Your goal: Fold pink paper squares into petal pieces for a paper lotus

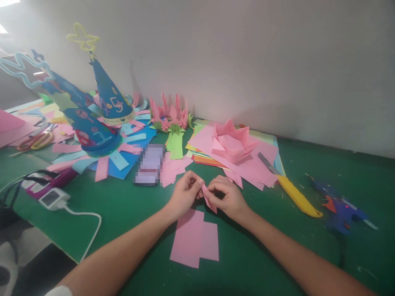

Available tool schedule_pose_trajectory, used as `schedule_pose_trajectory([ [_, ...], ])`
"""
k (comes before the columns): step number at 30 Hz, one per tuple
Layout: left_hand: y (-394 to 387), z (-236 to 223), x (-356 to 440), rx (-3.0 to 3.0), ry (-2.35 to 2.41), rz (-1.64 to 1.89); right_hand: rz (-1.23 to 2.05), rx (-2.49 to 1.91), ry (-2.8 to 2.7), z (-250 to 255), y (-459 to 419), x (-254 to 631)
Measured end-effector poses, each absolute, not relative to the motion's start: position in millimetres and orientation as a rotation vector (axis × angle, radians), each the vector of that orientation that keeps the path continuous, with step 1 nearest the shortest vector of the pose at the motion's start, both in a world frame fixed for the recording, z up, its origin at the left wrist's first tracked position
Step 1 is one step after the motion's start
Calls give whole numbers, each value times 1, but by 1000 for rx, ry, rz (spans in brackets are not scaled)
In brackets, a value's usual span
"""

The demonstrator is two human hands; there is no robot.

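Between my two hands is a small folded piece of pink paper (210, 201), narrow and creased. My left hand (187, 190) pinches its upper end between thumb and fingers. From the other side my right hand (227, 196) grips the same piece, thumb along its edge. Just below, flat pink paper sheets (188, 240) overlap on the green table (138, 255). Beyond my hands a large pink paper flower (233, 142) rests on a stack of coloured paper. Left of that flower stands a pink paper crown (169, 115) with green leaves.
To the right lie a yellow-handled knife (299, 197) and a blue hot glue gun (342, 209). A phone (150, 164) lies left of my hands. Blue cone hats (112, 96) stand at the left, behind a power strip (51, 183) with a white charger (54, 198). Scissors (37, 139) are farther left.
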State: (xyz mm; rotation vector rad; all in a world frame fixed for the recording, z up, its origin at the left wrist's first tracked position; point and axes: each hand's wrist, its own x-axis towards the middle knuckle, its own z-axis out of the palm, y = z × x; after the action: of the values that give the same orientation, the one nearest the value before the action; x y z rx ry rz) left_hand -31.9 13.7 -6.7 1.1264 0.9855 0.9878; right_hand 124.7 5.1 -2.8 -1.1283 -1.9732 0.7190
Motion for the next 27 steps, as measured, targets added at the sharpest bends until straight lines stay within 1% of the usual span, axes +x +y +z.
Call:
schedule_pose_trajectory([
  [5, 14, -12, -30, 1307, 980, 1022, 895, -1202, -1843, -6, 6, 127],
  [10, 12, -9, -33, 1470, 1056, 810, 1060, -1175, -1548, -10, 8, 131],
  [13, 10, -6, -34, 1508, 1067, 777, 1134, -1164, -1480, -8, 8, 131],
  [19, 10, -3, -33, 1399, 1103, 758, 1154, -1219, -1414, -3, 6, 129],
  [27, 6, -1, -30, 1475, 1122, 845, 1184, -1223, -1351, -6, 5, 127],
])
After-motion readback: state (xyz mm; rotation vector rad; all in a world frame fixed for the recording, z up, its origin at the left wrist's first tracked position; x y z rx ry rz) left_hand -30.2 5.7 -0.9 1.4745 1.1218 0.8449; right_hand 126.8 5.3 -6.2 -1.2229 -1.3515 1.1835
